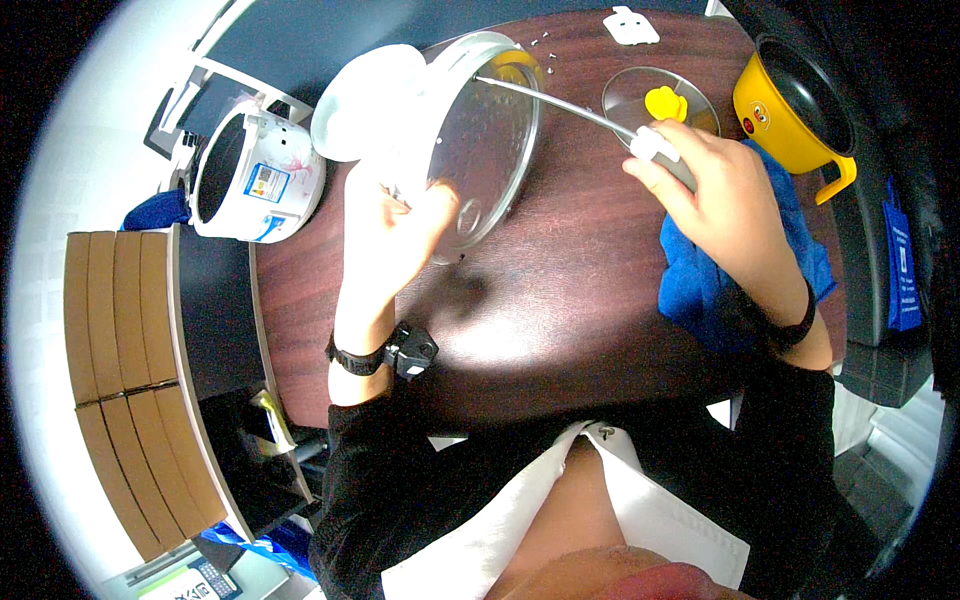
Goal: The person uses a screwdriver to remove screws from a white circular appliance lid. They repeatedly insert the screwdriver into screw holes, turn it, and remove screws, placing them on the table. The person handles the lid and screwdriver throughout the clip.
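My left hand (395,230) grips the lower edge of a round appliance lid (485,150) and holds it tilted up off the table. The lid has a shiny metal inner face and a pale rim. A screwdriver (560,103) with a long metal shaft and a grey-and-white handle is in my right hand (715,185). Its tip meets the lid's metal face near the upper left edge. Behind the lid is a rounded white cover (370,100); whether the two are joined cannot be told. Several small screws (548,58) lie on the table beyond the lid.
On the dark wooden table (570,270) are a white cooker body (285,180), a glass lid (620,90) with a yellow knob, a yellow pot (785,120), a blue cloth (700,275) and a white plastic piece (631,27). Brown boxes (130,330) stand left.
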{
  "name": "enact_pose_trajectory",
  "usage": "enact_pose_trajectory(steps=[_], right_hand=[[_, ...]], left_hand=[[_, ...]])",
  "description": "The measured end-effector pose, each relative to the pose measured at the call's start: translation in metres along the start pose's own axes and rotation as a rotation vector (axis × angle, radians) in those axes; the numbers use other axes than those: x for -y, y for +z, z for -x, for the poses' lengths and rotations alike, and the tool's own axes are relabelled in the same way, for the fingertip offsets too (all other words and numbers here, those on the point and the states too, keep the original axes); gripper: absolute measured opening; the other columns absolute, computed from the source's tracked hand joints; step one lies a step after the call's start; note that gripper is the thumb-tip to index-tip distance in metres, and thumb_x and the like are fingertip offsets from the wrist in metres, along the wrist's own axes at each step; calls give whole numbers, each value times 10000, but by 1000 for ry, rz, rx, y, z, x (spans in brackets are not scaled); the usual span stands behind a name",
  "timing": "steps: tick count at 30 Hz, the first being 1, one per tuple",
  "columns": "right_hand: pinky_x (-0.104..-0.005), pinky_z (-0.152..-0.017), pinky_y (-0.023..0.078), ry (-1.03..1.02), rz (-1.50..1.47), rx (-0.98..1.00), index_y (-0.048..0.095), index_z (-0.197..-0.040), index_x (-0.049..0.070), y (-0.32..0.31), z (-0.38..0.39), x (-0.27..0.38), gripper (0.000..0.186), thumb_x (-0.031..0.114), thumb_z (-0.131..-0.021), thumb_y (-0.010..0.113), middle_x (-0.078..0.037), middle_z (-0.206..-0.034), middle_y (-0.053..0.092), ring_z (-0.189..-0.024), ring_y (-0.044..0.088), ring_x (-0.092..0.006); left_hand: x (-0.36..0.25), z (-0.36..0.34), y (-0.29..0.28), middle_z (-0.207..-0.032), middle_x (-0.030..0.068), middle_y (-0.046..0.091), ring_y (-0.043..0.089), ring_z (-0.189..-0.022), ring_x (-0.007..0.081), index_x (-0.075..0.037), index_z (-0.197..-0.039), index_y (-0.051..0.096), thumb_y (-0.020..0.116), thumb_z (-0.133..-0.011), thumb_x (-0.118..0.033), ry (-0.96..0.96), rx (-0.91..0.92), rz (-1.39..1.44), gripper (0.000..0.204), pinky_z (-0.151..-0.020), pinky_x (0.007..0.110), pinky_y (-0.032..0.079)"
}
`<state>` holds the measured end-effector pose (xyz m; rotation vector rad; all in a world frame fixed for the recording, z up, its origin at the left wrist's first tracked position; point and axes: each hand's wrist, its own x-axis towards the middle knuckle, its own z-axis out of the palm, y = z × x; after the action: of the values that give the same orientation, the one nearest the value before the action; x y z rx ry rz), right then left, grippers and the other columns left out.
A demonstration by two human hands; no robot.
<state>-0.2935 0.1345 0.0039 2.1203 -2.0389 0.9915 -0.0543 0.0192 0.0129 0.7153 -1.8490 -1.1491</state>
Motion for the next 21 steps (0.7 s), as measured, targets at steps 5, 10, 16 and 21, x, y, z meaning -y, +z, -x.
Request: enact_pose_trajectory(steps=[5, 10, 16, 21], right_hand=[[-360, -568, 480, -89, 261, -180, 638, -964, 119, -9, -7, -8, 335, 344, -721, 692, -64, -839, 625, -675, 611, -290], [-341, -553, 463, -68, -24, -128, 626, -865, 86, 2, -9, -13, 229, 301, -791, 657, -92, -668, 567, -637, 602, -267], [-243, -388, 340, 406, -828, 514, 571, -760, 43, -6, -7, 1, 347, 344, -920, 504, -36, -505, 495, -409, 478, -82], [-230, -344, 323, 497, -1016, 678, 555, -775, 32, -13, -8, 5, 436, 407, -947, 413, -29, -457, 466, -334, 425, -90]], left_hand=[[4, 0, -6, -829, 25, 571, 508, -717, 81, 28, -959, 580, 571, -690, 11, -26, 48, -132, 270, -616, 232, 422], [4, -2, -4, -857, 37, 579, 513, -748, 86, 31, -948, 589, 577, -698, 7, -51, -8, 6, 251, -642, 241, 428], [5, -3, -4, -771, 11, 568, 497, -669, 75, 35, -932, 583, 583, -704, -2, 22, -3, -63, 231, -603, 232, 417], [12, -6, -7, -707, 1, 550, 475, -615, 63, 28, -899, 583, 590, -699, -11, 65, 24, -89, 204, -559, 223, 397]])
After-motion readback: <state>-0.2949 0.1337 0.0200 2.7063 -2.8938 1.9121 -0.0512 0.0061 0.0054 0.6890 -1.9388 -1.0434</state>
